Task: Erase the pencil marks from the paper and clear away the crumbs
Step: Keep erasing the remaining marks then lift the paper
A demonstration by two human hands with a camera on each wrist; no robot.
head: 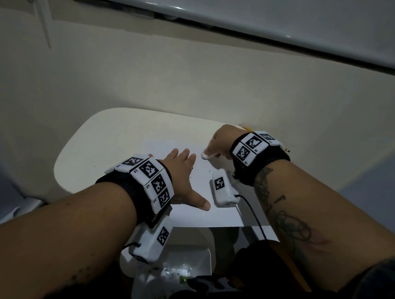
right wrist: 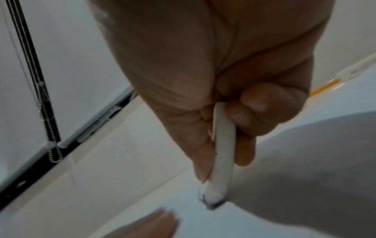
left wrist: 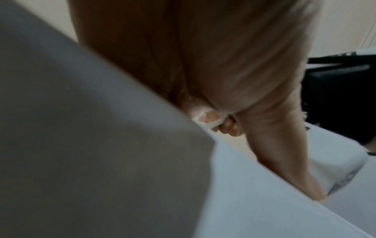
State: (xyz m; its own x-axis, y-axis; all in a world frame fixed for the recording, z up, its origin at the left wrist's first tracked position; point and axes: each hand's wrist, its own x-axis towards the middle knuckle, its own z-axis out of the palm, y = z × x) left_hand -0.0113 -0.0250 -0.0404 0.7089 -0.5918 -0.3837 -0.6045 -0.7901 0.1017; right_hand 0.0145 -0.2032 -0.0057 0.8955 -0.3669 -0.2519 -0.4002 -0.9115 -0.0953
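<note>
A white sheet of paper (head: 194,218) lies on a small white table (head: 91,148). My left hand (head: 188,172) rests flat on the sheet with its fingers spread. My right hand (head: 214,148) pinches a white eraser (head: 205,155) between thumb and fingers near the sheet's far right part. In the right wrist view the eraser (right wrist: 222,153) points down, and its grey, smudged tip (right wrist: 212,199) meets the paper (right wrist: 203,225). A few tiny dark specks (head: 209,171) lie on the sheet between my hands. The left wrist view is blurred and mostly filled by my left palm (left wrist: 203,56).
A yellow pencil (head: 247,127) lies on the table behind my right hand, by the wall. Below the table's near edge stands a white bin (head: 205,258) with some litter in it. A window frame and a bead chain (right wrist: 42,112) run along the wall.
</note>
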